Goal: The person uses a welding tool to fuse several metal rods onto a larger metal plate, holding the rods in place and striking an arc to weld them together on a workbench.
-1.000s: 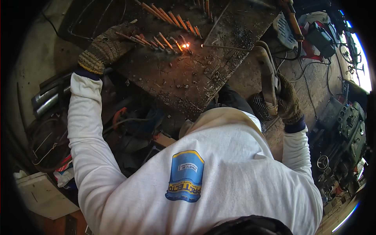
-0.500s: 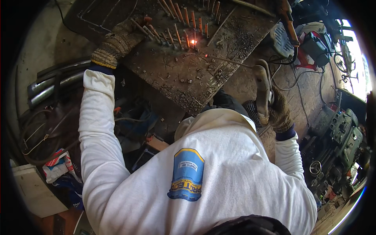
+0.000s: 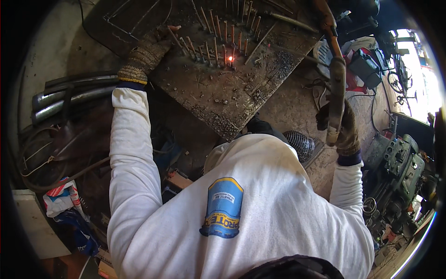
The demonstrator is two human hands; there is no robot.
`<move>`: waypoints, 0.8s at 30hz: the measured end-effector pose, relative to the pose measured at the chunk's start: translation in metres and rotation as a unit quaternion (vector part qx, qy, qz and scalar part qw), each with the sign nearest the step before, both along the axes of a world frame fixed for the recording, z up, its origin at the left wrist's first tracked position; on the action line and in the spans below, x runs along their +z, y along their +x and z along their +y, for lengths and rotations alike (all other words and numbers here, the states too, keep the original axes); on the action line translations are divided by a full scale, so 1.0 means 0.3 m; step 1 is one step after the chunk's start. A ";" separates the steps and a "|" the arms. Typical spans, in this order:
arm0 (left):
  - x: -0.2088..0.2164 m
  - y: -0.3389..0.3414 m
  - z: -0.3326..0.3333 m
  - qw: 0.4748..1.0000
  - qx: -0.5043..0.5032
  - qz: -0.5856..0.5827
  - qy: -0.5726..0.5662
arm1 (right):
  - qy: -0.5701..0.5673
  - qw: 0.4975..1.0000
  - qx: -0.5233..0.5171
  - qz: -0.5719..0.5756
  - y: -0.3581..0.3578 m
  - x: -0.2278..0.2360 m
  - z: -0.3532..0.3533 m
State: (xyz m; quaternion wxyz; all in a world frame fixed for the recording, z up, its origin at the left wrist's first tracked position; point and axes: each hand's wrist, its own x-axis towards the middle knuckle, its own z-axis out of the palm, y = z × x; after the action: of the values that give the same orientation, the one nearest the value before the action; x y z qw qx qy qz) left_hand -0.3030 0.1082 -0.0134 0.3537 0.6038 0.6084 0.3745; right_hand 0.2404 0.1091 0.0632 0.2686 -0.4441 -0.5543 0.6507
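Note:
My left hand (image 3: 146, 58), in a knitted brown glove, is at the left end of a group of upright metal rods (image 3: 216, 51) on a dark metal plate (image 3: 200, 100). Its fingers appear closed on the leftmost rod (image 3: 176, 37), which leans. Near the foot of one rod in the front row shines a glowing hot spot (image 3: 230, 59). Off the plate's right edge, my gloved right hand (image 3: 347, 130) is closed around a worn welding electrode holder (image 3: 337, 88). A thin, blurred electrode reaches left from it over the plate.
An orange-brown tool handle (image 3: 325, 18) extends past the plate's far right corner. Beyond the right hand are a dark box-shaped machine (image 3: 364, 67) and cables. A green machine (image 3: 397, 160) stands at right; metal tubes (image 3: 69, 100) lie at left. Weld spatter litters the plate.
My right hand has moved right and slightly forward with the electrode holder, which now points away from me. The electrode tip no longer glows red. The hot spot has dimmed. My left hand stays beside the rods.

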 end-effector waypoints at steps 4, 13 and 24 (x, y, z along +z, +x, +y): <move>-0.002 0.003 0.000 0.997 0.024 0.066 -0.013 | 0.062 0.997 0.051 0.013 -0.067 0.124 0.091; -0.141 -0.085 -0.017 0.979 0.021 -0.204 0.017 | 0.424 0.890 0.004 -0.167 -0.059 0.095 0.275; -0.201 -0.151 0.021 0.980 0.083 -0.178 -0.009 | 0.044 0.921 -0.156 0.355 -0.004 0.068 0.311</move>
State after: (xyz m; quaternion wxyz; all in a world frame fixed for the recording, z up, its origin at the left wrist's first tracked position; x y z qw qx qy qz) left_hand -0.3482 0.1146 -0.0736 0.4299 0.4716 0.5870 0.4983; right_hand 0.2393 0.2023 0.0836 0.5651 -0.2525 -0.3746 0.6904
